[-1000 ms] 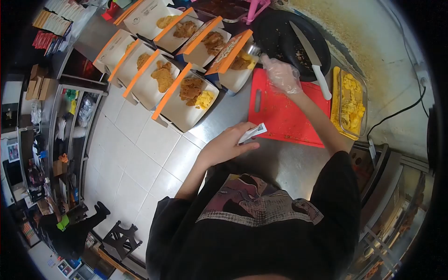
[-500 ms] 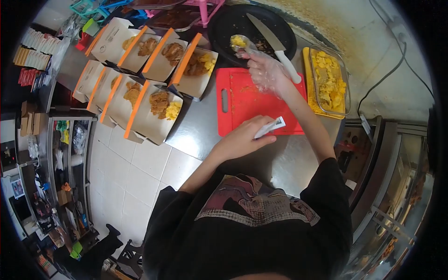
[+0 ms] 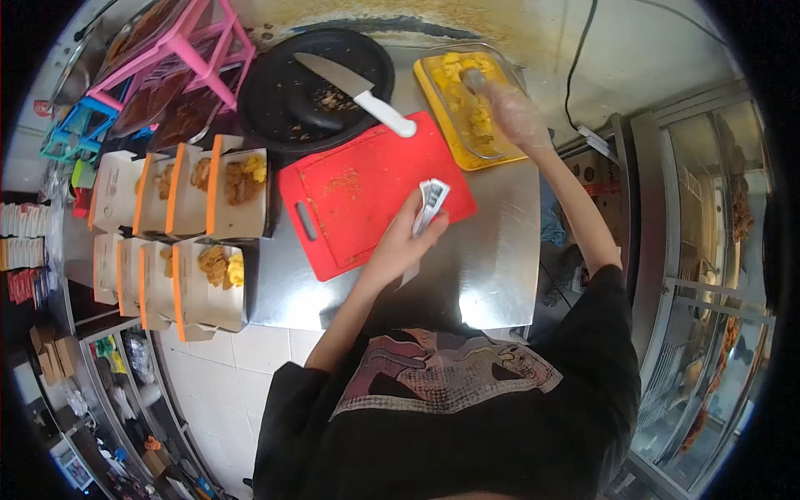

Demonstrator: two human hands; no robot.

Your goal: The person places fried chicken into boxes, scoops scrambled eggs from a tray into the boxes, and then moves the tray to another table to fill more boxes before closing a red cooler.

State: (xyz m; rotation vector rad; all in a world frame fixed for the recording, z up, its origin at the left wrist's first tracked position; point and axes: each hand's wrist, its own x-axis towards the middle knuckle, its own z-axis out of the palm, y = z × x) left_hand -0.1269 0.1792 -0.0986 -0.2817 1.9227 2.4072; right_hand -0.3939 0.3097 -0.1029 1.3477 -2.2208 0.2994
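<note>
My right hand [image 3: 518, 117], in a clear plastic glove, is closed on a metal spoon [image 3: 473, 80]. The spoon's bowl is down among yellow scrambled egg [image 3: 479, 123] in a glass dish [image 3: 518, 86], which sits on a yellow tray [image 3: 440, 104]. My bare left hand [image 3: 393, 248] grips a folded white paper strip [image 3: 430, 200] with dark print, over the near right part of a red cutting board [image 3: 337, 225]. A white-handled knife [image 3: 337, 75] lies across a round black pan [image 3: 267, 112], its handle reaching over the board's far edge.
Two rows of orange-edged cardboard boxes [image 3: 215, 304] with brown fried pieces and some egg stand on the left of the steel table [image 3: 492, 250]. Behind them is a pink rack [image 3: 187, 50]. A glass-fronted cabinet [image 3: 708, 292] is at right; a cable [image 3: 575, 67] hangs along the wall.
My right hand has gone from over the pan, carrying egg on the spoon, to the glass dish on the right. My view has turned, and my left hand still holds the paper.
</note>
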